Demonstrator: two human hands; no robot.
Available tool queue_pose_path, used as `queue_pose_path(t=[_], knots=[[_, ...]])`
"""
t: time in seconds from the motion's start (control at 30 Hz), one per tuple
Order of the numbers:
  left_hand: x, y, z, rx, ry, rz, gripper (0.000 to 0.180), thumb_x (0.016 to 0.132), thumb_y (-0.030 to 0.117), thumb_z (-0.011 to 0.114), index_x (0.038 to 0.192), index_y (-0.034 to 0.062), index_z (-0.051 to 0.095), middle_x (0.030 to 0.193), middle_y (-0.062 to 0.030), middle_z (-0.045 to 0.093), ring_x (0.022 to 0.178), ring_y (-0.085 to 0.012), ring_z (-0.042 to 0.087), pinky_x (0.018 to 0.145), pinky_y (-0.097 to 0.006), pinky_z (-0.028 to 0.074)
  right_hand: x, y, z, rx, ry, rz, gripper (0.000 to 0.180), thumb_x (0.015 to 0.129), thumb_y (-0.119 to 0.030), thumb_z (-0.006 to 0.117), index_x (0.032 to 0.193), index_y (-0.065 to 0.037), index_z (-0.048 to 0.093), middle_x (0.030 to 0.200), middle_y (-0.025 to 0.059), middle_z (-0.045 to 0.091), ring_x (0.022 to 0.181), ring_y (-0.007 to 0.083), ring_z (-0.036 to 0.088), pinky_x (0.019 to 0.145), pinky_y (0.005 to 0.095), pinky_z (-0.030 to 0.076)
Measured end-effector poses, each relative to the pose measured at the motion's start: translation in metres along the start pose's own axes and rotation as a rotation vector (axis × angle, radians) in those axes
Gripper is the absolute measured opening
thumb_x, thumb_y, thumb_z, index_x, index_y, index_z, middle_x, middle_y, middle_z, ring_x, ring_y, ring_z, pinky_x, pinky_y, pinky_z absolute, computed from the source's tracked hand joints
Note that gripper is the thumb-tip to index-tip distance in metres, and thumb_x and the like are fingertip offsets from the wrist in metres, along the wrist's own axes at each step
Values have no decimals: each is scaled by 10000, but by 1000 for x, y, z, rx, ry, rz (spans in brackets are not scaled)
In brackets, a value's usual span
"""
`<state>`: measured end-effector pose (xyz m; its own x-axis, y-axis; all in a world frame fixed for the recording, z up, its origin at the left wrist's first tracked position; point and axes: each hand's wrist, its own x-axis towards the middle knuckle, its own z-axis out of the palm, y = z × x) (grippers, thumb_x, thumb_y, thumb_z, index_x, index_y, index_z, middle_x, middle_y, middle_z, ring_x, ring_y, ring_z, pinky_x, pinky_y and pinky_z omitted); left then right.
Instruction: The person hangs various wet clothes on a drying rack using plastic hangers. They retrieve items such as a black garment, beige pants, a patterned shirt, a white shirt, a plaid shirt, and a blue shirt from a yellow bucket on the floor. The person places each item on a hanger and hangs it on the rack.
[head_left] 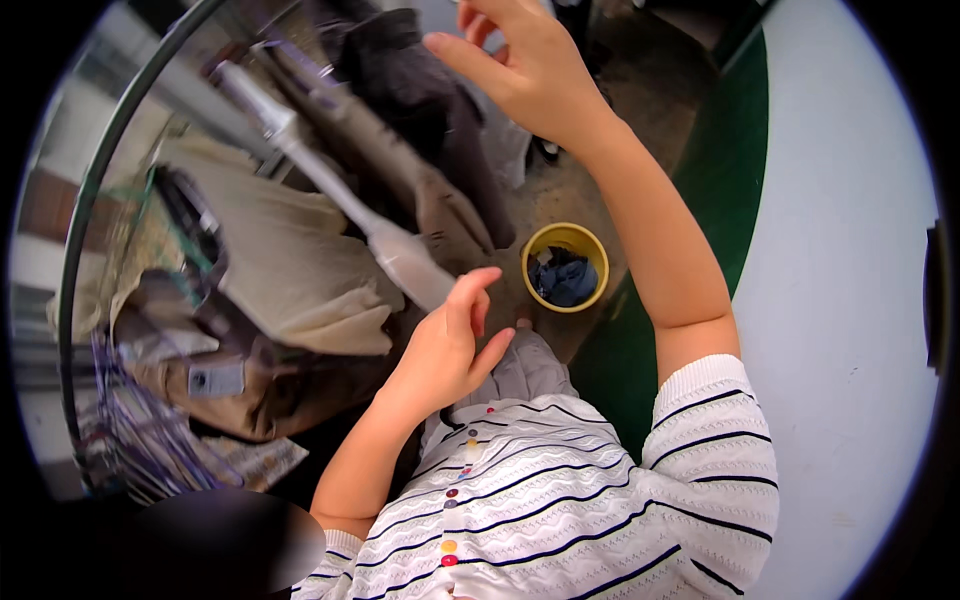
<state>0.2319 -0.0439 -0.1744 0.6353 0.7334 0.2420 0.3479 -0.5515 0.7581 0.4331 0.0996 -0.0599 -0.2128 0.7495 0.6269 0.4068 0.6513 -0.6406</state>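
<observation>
My left hand (445, 345) is in front of my waist, thumb and forefinger apart, with nothing visible between them. Just behind its fingers ends a long, pale, blurred strip (400, 255); whether the two touch I cannot tell. Up at the top edge, my right hand (535, 75) reaches forward with its thumb stretched out and its fingers partly cut off by the frame. I see nothing in it. Left of my hands hang a beige garment (270, 250), brown-grey trousers (440, 205) and a dark garment (400, 75).
A curved dark metal bar (68, 250) runs along the left side. Lower left are a brown garment (255, 400) and several purple hangers (150, 430). On the floor stands a yellow bucket (602, 262) holding dark blue cloth (565, 280). To my right is a pale surface (840, 300).
</observation>
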Motion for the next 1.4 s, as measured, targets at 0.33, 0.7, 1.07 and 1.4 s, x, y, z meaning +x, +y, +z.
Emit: queue_pose_path(t=[0.33, 0.7, 1.07, 1.4], knots=[[137, -194, 258, 257, -573, -413, 603, 846, 133, 688, 1306, 64, 303, 1258, -199, 478, 929, -413, 630, 767, -481, 516, -422, 383, 4, -153, 153, 1113, 430, 893, -423, 646, 1214, -141, 599, 1048, 132, 668, 1003, 311, 623, 916, 420, 469], [156, -441, 468, 372, -819, -458, 279, 803, 52, 622, 1080, 73, 647, 1247, -170, 503, 1140, -370, 540, 944, -432, 482, -601, 468, 146, -156, -120, 1663, 581, 819, -105, 664, 1376, -92, 500, 1538, 128, 305, 1176, 401, 548, 977, 442, 482], [196, -600, 598, 277, -949, -543, 392, 776, -33, 594, 1135, 120, 631, 1306, -194, 522, 1057, -377, 617, 916, -442, 502, -643, 619, 269, -464, -736, 1524, 185, 826, -228, 689, 994, -156, 714, 1019, 54, 692, 974, 247, 672, 825, 422, 490], [187, -535, 539, 132, -735, -714, 264, 985, 258, 539, 1133, 63, 639, 1089, -181, 655, 1026, -336, 635, 907, -401, 496, -532, 458, 110, -20, 249, 1325, 124, 712, -80, 728, 833, -97, 707, 874, 23, 644, 913, 257, 548, 840, 389, 380]])
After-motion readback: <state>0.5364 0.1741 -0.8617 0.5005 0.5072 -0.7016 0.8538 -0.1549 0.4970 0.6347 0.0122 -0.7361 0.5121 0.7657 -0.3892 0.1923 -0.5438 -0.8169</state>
